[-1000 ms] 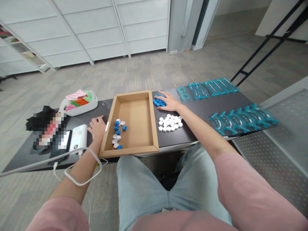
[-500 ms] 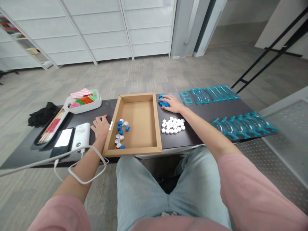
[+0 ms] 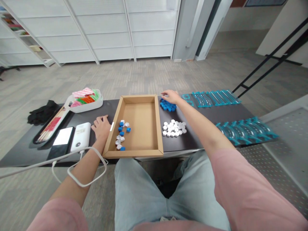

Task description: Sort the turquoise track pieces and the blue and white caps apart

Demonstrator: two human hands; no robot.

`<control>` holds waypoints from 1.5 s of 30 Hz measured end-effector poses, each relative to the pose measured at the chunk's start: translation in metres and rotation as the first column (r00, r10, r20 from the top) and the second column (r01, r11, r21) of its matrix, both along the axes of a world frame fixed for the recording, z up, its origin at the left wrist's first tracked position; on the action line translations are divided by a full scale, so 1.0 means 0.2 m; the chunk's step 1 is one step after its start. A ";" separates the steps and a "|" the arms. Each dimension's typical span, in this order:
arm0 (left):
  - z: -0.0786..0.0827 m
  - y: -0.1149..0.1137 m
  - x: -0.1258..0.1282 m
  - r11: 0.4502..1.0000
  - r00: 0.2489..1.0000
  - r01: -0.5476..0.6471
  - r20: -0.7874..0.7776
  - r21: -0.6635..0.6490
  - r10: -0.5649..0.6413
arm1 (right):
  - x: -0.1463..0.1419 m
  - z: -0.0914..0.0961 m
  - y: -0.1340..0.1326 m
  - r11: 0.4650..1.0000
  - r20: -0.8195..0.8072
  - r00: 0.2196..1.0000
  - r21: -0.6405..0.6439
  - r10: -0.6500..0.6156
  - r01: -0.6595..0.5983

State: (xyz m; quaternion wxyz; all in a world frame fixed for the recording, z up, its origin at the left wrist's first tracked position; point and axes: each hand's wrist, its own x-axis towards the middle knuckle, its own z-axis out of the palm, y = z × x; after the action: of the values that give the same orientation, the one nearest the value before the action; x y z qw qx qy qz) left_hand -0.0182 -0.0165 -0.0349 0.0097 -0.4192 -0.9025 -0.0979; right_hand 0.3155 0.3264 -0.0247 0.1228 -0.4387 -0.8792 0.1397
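Fingers of the right hand curve over the blue pieces, at two o'clock from the cardboard tray; whether they pinch one cannot be told. At nine o'clock the left hand rests on the desk, loosely spread. White pieces lie at three, a blue-and-white cluster inside toward eight.

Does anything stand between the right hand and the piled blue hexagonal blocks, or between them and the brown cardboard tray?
Nothing visible bars the right hand from the blue blocks. Between those and the inside of the cardboard tray stands only its right wall.
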 end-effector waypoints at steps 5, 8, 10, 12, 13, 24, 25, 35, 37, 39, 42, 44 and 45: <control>-0.01 0.00 0.00 1.000 0.999 -0.001 -0.033 -0.005 0.000 | -0.09 0.05 0.05 0.999 0.140 0.990 -0.028 0.019 -0.015; -0.01 0.01 -0.01 1.000 0.999 -0.009 -0.035 -0.025 0.008 | -0.11 0.05 0.07 0.999 0.158 0.987 -0.043 0.013 -0.006; -0.01 0.01 0.00 0.999 0.999 -0.022 -0.041 -0.043 0.020 | -0.12 0.05 0.07 0.998 0.139 0.990 -0.063 0.012 -0.004; -0.01 0.02 0.00 0.998 0.999 -0.032 -0.044 -0.050 0.030 | -0.13 0.05 0.08 0.996 0.101 0.995 -0.083 0.015 -0.006; -0.01 0.02 0.00 0.998 0.998 -0.035 -0.045 -0.050 0.033 | -0.13 0.04 0.08 0.996 0.072 0.997 -0.091 0.017 -0.010; -0.05 0.02 -0.01 0.999 0.999 -0.031 -0.025 0.008 0.031 | 0.07 0.09 0.16 0.994 -0.052 0.995 -0.068 -0.088 0.085; -0.05 0.02 -0.01 0.999 0.999 -0.031 -0.030 0.013 0.031 | 0.09 0.10 0.15 0.992 -0.053 0.994 -0.080 -0.101 0.096; -0.02 0.01 0.01 0.999 0.999 -0.020 -0.031 -0.047 0.018 | 0.13 0.16 0.12 0.997 0.167 0.985 -0.060 -0.046 0.057; -0.01 0.01 0.01 0.998 0.999 -0.023 -0.028 -0.055 0.021 | 0.12 0.16 0.12 0.999 0.215 0.976 -0.024 -0.033 0.039; -0.01 0.02 0.01 0.998 0.999 -0.035 -0.026 -0.052 0.034 | 0.11 0.15 0.12 1.000 0.252 0.967 -0.010 -0.026 0.029; -0.02 0.01 0.02 0.999 0.999 -0.044 -0.031 -0.026 0.044 | 0.11 0.13 0.12 0.999 0.262 0.964 -0.010 -0.042 0.046; -0.02 0.01 0.02 0.999 0.999 -0.036 -0.028 -0.011 0.035 | 0.12 0.13 0.12 0.998 0.233 0.971 -0.039 -0.048 0.059; -0.02 0.01 0.02 1.000 0.999 -0.028 -0.025 -0.007 0.027 | 0.12 0.12 0.12 0.997 0.219 0.975 -0.061 -0.041 0.055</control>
State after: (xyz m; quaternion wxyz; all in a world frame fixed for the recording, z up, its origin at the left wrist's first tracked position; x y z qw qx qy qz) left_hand -0.0146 -0.0143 -0.0387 0.0206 -0.4079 -0.9084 -0.0892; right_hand 0.3403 0.3509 0.0003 0.0144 -0.4764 -0.8713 0.1173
